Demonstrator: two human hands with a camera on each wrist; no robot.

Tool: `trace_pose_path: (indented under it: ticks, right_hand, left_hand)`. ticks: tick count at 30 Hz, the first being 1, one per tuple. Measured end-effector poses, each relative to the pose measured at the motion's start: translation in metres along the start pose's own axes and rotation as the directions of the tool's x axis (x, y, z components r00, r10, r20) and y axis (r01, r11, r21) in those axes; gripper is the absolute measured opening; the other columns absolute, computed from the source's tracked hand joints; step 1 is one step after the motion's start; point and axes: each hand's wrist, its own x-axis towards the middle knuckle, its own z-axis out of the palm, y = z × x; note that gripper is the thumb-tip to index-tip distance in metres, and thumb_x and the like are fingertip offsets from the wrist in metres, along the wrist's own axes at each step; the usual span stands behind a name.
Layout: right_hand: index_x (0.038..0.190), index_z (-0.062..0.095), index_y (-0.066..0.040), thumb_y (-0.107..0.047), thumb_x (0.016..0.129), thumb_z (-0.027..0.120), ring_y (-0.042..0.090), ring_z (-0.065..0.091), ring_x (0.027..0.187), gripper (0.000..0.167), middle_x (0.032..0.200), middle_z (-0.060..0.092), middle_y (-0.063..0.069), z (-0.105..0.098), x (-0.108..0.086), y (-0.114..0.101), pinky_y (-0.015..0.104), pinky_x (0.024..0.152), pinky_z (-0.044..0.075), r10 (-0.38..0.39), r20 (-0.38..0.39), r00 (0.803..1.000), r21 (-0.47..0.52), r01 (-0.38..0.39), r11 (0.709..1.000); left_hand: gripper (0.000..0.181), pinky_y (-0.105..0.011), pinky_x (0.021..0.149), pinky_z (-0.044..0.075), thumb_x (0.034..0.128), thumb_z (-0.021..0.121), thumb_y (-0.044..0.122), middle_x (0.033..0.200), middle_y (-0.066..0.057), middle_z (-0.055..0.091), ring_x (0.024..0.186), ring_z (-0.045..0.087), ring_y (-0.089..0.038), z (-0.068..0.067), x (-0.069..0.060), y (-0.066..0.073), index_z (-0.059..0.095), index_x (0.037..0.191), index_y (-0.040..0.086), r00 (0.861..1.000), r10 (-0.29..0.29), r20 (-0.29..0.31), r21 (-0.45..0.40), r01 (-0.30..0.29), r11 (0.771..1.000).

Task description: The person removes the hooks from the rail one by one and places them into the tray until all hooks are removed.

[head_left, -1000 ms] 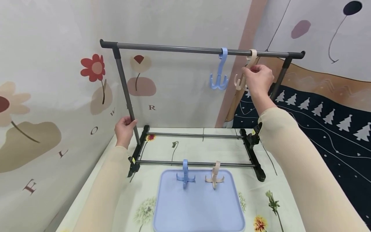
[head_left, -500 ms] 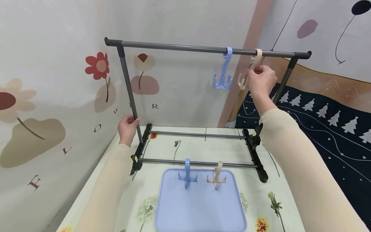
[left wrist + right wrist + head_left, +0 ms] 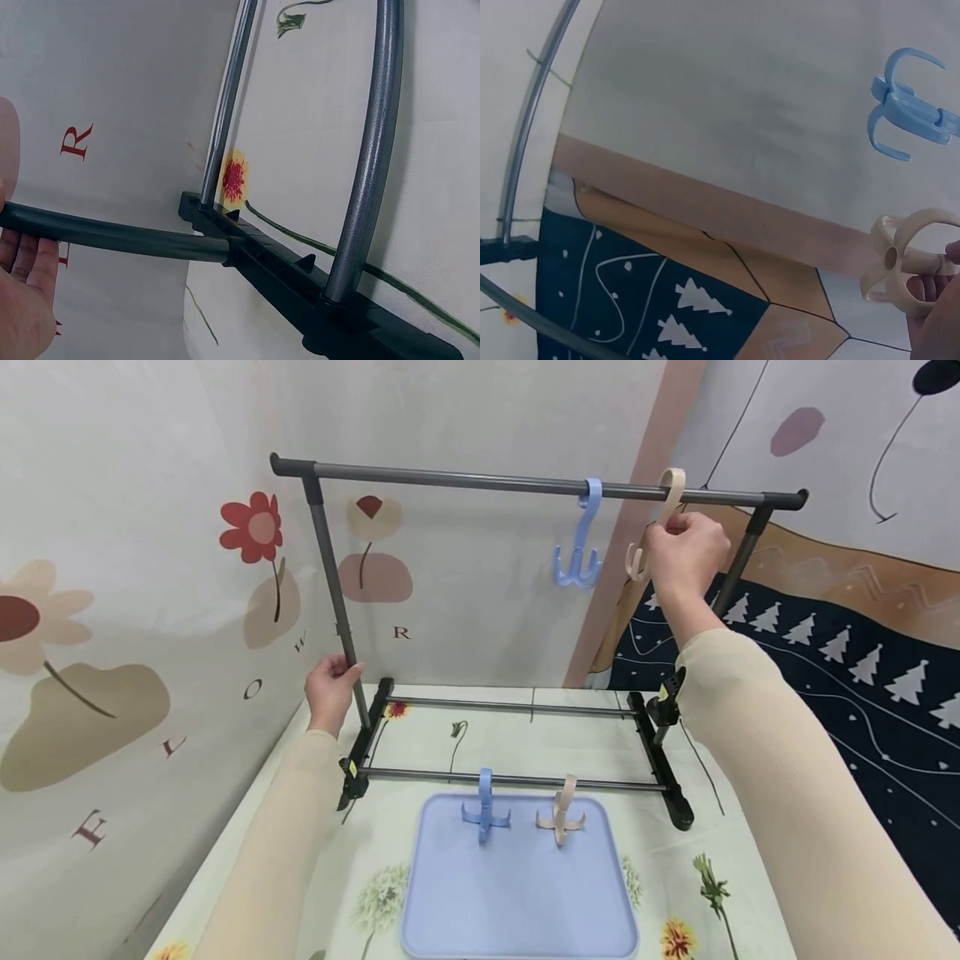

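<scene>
Hook (image 3: 922,262), pale beige, curved and multi-pronged

A grey metal-tube rack (image 3: 658,760) stands on a white flower-printed counter (image 3: 562,743), before a pale printed fabric wall (image 3: 465,610). Right of centre on its dark grey round top bar (image 3: 450,480) hangs a blue four-armed plastic hook (image 3: 581,537); farther right, a beige plastic hook (image 3: 672,497) arches over the bar, between the right hand's (image 3: 690,552) fingers. The left hand (image 3: 328,693) is at the grey tubular left upright (image 3: 332,577). In front of the rack lies a light-blue rectangular tray (image 3: 517,902); at its far end, a second blue plastic hook (image 3: 485,817) sits left of a second beige plastic hook (image 3: 560,818).
</scene>
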Motion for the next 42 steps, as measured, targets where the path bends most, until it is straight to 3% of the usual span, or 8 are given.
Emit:
trace_pose_path:
  ticks: [8, 14, 23, 33, 42]
  right_hand:
    - [0.123, 0.070, -0.011, -0.025, 0.096, 0.061, 0.016, 0.061, 0.115, 0.032, 0.123, 0.068, 0.007, -0.005, 0.004, -0.010, 0.032, 0.096, 0.049, 0.013, -0.016, 1.000, -0.037, -0.013, 0.999]
    - [0.121, 0.072, -0.012, -0.030, 0.096, 0.061, 0.015, 0.061, 0.112, 0.033, 0.119, 0.070, 0.005, -0.010, 0.007, -0.013, 0.030, 0.093, 0.051, -0.009, -0.040, 0.999, -0.052, 0.007, 0.999]
    - [0.120, 0.071, -0.011, -0.032, 0.094, 0.067, 0.014, 0.063, 0.105, 0.034, 0.116, 0.069, 0.007, -0.008, -0.008, -0.008, 0.031, 0.094, 0.050, -0.031, -0.015, 0.999, 0.093, 0.032, 0.995]
    - [0.118, 0.071, -0.008, -0.033, 0.093, 0.070, 0.012, 0.064, 0.096, 0.035, 0.107, 0.069, 0.007, -0.012, -0.046, -0.012, 0.034, 0.090, 0.054, -0.137, 0.108, 0.985, 0.169, 0.118, 0.979]
    - [0.113, 0.070, -0.005, -0.028, 0.091, 0.073, 0.014, 0.064, 0.093, 0.032, 0.099, 0.067, 0.003, -0.009, -0.081, -0.004, 0.041, 0.085, 0.056, -0.155, 0.253, 0.955, 0.226, 0.097, 0.969]
  left_hand:
    - [0.036, -0.037, 0.099, 0.044, 0.0963, 0.067, 0.030, 0.117, -0.008, 0.062, 0.109, 0.055, -0.019, 0.003, -0.001, 0.000, 0.060, 0.123, 0.006, 1.000, -0.001, 0.002, -0.005, 0.001, 1.000]
    - [0.037, -0.038, 0.099, 0.043, 0.0963, 0.067, 0.031, 0.118, -0.008, 0.063, 0.109, 0.056, -0.020, 0.003, -0.001, -0.001, 0.060, 0.123, 0.006, 1.000, 0.004, 0.006, 0.000, -0.004, 1.000]
    - [0.038, -0.038, 0.099, 0.043, 0.0964, 0.067, 0.030, 0.118, -0.008, 0.062, 0.109, 0.055, -0.020, -0.001, -0.001, -0.001, 0.060, 0.124, 0.005, 1.000, 0.008, 0.005, 0.003, -0.008, 1.000]
    - [0.039, -0.039, 0.101, 0.042, 0.0969, 0.066, 0.032, 0.119, -0.008, 0.062, 0.112, 0.055, -0.021, -0.005, -0.001, -0.004, 0.059, 0.125, 0.006, 1.000, -0.005, 0.019, 0.005, 0.005, 1.000]
    - [0.037, -0.040, 0.102, 0.042, 0.0967, 0.067, 0.028, 0.121, -0.009, 0.062, 0.113, 0.055, -0.022, -0.004, 0.000, -0.004, 0.059, 0.126, 0.006, 1.000, -0.004, 0.028, -0.003, 0.004, 1.000]
